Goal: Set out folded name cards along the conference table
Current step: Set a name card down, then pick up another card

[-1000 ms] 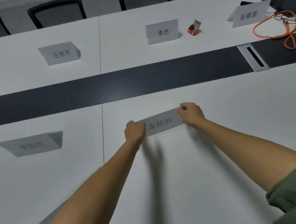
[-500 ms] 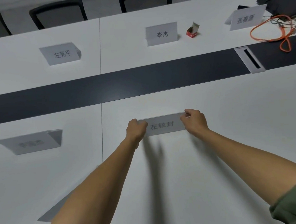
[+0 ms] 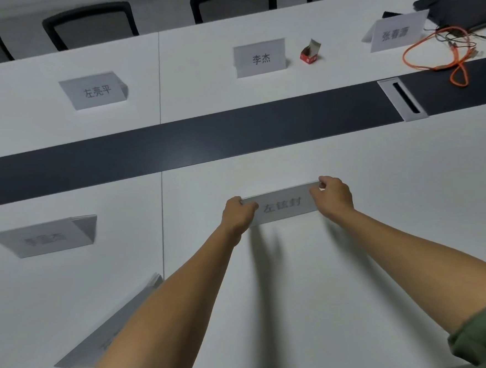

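The folded name card (image 3: 282,205) stands on the near white half of the conference table (image 3: 381,203). My left hand (image 3: 238,214) pinches its left end, my right hand (image 3: 333,196) its right end, fingers curled. Another card (image 3: 48,236) stands well left.

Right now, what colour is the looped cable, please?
The looped cable is orange, best in head view.
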The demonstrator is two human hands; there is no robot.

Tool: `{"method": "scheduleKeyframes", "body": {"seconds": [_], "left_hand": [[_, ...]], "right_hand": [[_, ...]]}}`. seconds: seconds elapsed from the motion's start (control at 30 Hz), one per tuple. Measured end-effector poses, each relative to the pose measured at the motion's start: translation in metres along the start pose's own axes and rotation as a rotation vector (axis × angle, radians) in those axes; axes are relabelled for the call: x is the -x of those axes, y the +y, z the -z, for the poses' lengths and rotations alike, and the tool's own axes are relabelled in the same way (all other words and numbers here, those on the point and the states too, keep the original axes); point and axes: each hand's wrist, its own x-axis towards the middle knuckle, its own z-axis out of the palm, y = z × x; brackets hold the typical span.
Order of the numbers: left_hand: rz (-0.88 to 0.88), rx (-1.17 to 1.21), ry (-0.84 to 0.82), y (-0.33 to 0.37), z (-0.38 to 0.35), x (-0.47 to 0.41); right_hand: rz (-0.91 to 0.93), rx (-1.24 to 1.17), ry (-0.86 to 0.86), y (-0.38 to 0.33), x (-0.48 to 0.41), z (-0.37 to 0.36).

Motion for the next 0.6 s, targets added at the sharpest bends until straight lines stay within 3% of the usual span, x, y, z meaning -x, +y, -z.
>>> {"method": "scheduleKeyframes", "body": {"seconds": [0.37,0.6], "left_hand": [[-0.008,-0.035,-0.057,0.01,-0.032,0.007],[0.03,-0.04,-0.063,0.008,-0.032,0.015]], "right_hand": [[-0.052,0.038,0.045,0.031,-0.008,0.019],[-0.071,0.102,-0.025,0.034,-0.002,0.025]]}}
